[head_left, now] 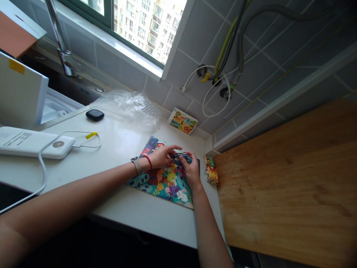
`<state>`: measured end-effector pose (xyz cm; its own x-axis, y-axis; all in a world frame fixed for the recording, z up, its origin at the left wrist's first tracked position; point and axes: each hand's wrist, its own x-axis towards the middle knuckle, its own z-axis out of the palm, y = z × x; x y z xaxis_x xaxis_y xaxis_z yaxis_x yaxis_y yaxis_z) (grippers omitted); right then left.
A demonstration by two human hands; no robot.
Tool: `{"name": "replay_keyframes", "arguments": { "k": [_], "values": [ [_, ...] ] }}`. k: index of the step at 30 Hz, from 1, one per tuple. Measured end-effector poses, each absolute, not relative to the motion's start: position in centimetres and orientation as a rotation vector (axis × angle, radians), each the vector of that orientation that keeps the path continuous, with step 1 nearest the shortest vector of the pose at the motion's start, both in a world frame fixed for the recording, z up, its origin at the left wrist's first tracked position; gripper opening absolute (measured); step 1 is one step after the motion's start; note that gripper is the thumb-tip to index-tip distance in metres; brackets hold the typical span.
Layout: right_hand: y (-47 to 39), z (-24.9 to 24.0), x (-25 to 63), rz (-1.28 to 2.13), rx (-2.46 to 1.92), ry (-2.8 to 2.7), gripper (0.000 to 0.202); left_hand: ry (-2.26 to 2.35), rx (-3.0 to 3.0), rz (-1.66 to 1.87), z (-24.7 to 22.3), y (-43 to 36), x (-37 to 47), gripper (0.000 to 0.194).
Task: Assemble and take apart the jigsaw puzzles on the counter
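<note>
Clamping down on a small bunch of cards (186,158) with the right hand (192,169), pressing from above with its thumb. Reaching in from the left with the left hand (163,154), bringing its fingers to the left end of the same bunch, but not telling a firm pinch from a light touch at this size. Working with 2 hands close together, just over the far part of an illustrated board (164,189). Lying flat, that board, on the white counter (119,219), showing a white rabbit at its near right corner.

Judging by the present layout, being partway through handling the cards. Counting as done: having the board spread face up and the bunch picked up. Counting as left: putting down the bunch, not yet out of the hands, and dealing with the colourful stack (212,175) sitting untouched at the right, between the board and the wooden panel (279,178). Showing no clearly placed loose card on the near part of the board; hiding some of the far part behind the hands, so not allowing a sure reading there.

Leaning against the far wall, out of both hands: a picture card (182,122). Lying loose at the far left: clear plastic wrap (134,109), possibly pointing to finished unpacking.
</note>
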<state>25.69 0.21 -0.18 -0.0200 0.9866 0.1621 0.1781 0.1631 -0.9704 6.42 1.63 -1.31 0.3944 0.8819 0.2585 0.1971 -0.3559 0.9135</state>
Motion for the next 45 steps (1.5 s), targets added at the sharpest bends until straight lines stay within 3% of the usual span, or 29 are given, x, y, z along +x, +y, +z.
{"name": "replay_keyframes", "arguments": {
  "k": [10, 15, 22, 28, 34, 45],
  "values": [
    [0.1, 0.5, 25.7, 1.418, -1.091, -0.987, 0.050, 0.678, 1.267, 0.979, -0.3, 1.6, 6.6, 0.072],
    [-0.2, 1.6, 25.7, 1.513, -0.959, -0.884, 0.052, 0.568, 1.010, 0.864, 0.3, 1.6, 6.3, 0.058],
    [-0.9, 1.1, 24.8, 1.561, -0.927, -0.996, 0.049, 0.734, 1.128, 1.023, -0.7, 1.4, 7.5, 0.052],
    [-0.5, 0.3, 24.5, 1.399, -1.057, -1.070, 0.052, 0.795, 1.271, 1.069, -1.6, 1.5, 7.7, 0.050],
    [0.0, -0.3, 25.2, 1.018, -1.168, -1.216, 0.055, 0.778, 1.532, 1.001, -1.0, 1.1, 7.2, 0.057],
    [-0.6, 0.2, 24.7, 0.885, -1.195, -1.698, 0.035, 1.185, 2.297, 0.803, -0.7, 2.0, 5.4, 0.023]
  ]
}}
